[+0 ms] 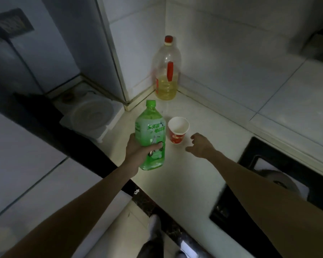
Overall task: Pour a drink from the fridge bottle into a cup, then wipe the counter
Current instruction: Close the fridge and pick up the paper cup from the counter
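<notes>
My left hand (pixel 138 153) grips a green drink bottle (pixel 150 131) around its lower body, upright over the pale counter (pixel 185 174), its green cap on. Just right of the bottle stands a red paper cup (pixel 177 130) with a white, empty-looking inside. My right hand (pixel 200 145) hovers to the right of the cup, fingers spread, holding nothing and not touching the cup.
A large oil bottle (pixel 166 71) with a red cap stands in the tiled corner behind. A black gas hob (pixel 268 164) lies to the right. Left of the counter is the fridge (pixel 45 43), with a white plastic tub (pixel 91 116) beside it. The counter edge runs near my feet.
</notes>
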`<state>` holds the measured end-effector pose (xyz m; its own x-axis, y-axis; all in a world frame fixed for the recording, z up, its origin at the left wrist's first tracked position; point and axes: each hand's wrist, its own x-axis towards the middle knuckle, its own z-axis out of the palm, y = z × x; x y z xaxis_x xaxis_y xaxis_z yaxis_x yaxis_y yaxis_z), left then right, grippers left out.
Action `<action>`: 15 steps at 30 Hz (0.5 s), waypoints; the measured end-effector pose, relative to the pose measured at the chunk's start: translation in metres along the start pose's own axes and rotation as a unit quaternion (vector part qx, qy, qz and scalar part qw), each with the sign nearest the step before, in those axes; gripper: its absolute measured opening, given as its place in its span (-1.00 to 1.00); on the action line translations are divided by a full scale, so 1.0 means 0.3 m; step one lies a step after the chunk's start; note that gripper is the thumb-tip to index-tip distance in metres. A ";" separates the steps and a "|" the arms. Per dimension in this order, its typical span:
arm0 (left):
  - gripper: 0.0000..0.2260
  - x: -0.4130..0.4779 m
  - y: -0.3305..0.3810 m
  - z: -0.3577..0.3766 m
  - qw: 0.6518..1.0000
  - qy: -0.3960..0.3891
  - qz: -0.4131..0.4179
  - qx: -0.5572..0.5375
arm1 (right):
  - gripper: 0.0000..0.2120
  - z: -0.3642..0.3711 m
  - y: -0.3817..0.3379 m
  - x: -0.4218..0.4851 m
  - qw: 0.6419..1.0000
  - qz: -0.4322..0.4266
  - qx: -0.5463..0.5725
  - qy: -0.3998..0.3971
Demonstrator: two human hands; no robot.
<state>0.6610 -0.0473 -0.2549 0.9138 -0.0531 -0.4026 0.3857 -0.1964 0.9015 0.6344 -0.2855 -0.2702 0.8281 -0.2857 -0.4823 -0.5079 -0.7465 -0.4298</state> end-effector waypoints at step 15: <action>-0.29 0.239 -0.078 -0.025 0.998 -0.041 -0.035 0.021 | -0.06 0.165 -0.102 0.210 0.950 0.053 0.257 0.169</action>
<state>0.7184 -0.0392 -0.3036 0.8710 -0.1173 -0.4770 0.4406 -0.2428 0.8643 0.6905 -0.2510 -0.3252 0.7502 -0.5844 -0.3095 -0.5705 -0.3353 -0.7498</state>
